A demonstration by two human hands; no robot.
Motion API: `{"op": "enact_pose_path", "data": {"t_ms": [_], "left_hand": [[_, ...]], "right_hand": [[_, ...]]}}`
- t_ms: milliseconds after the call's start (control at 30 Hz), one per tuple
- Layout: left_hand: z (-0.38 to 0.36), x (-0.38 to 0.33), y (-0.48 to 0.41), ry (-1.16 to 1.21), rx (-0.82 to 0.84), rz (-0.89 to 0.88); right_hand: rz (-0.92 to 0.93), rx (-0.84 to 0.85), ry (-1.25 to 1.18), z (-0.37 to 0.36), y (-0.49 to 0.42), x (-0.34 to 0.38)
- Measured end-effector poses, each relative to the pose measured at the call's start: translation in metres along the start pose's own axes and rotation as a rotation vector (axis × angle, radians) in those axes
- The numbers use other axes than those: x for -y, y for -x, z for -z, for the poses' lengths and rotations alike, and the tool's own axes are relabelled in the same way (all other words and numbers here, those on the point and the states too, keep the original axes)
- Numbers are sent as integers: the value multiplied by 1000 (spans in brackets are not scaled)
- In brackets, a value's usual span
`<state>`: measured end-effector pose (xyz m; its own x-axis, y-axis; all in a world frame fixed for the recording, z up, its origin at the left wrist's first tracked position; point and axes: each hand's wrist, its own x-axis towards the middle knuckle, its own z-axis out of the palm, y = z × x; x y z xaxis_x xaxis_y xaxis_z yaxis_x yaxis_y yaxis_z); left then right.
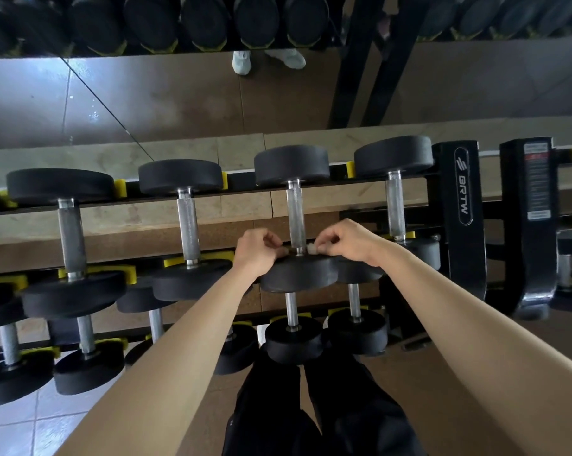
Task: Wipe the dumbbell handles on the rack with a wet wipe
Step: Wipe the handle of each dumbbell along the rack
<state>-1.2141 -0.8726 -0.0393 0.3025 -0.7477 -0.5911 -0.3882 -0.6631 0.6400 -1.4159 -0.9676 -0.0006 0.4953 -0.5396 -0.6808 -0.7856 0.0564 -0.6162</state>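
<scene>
Black dumbbells with knurled steel handles lie in rows on a black rack with yellow cradles. My two hands meet at the near end of one top-row handle. My left hand and my right hand each pinch an end of a small white wet wipe that passes around the handle just above the near weight head. Most of the wipe is hidden behind my fingers and the handle.
Other top-row handles stand to the left, far left and right. A lower row of smaller dumbbells sits nearer me. A wall mirror behind the rack reflects the floor and shoes.
</scene>
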Motion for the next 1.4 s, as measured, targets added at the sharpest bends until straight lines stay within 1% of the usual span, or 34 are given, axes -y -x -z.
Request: {"op": "enact_pose_path", "data": {"t_ms": [100, 167, 200, 233, 300, 367, 400, 433, 500, 633, 733, 800, 867, 933, 1033, 1167, 1300, 1400], "left_hand": [[-1, -2, 10, 65, -45, -39], [-2, -8, 20, 145, -96, -127], [-2, -15, 25, 182, -97, -194], [-5, -23, 31, 205, -69, -261], [-13, -42, 43, 231, 52, -379], [-28, -61, 53, 253, 179, -470], [-37, -69, 55, 255, 218, -499], [-46, -76, 57, 257, 235, -519], [-64, -89, 59, 265, 218, -537], [-97, -107, 60, 315, 142, -485], [-119, -120, 57, 397, 122, -357], [-131, -128, 53, 442, 77, -271], [-138, -136, 46, 501, 41, -179], [-143, -145, 37, 553, -13, -126], [-147, -154, 19, 515, -144, -95], [-153, -167, -6, 472, -214, -51], [-157, -180, -23, 492, -289, -22], [-163, -183, -30, 526, -310, -60]], "right_hand": [[35, -38, -150, 4, 22, 1], [31, -100, -230, 9, 36, -2], [28, -133, -263, 11, 44, -5], [25, -162, -288, 14, 51, -8], [24, -212, -306, 17, 66, -15], [44, -296, -278, 20, 79, -22], [65, -343, -273, 23, 84, -26], [90, -378, -283, 26, 89, -30], [140, -413, -312, 35, 97, -39], [173, -476, -304, 54, 101, -63], [171, -498, -273, 67, 92, -81], [158, -530, -299, 74, 81, -91], [120, -633, -314, 80, 68, -101], [60, -744, -302, 85, 54, -109], [-9, -796, -257, 81, 38, -113], [-41, -862, -252, 73, 35, -119], [-54, -826, -248, 79, 31, -121], [-41, -813, -226, 79, 30, -125]]}}
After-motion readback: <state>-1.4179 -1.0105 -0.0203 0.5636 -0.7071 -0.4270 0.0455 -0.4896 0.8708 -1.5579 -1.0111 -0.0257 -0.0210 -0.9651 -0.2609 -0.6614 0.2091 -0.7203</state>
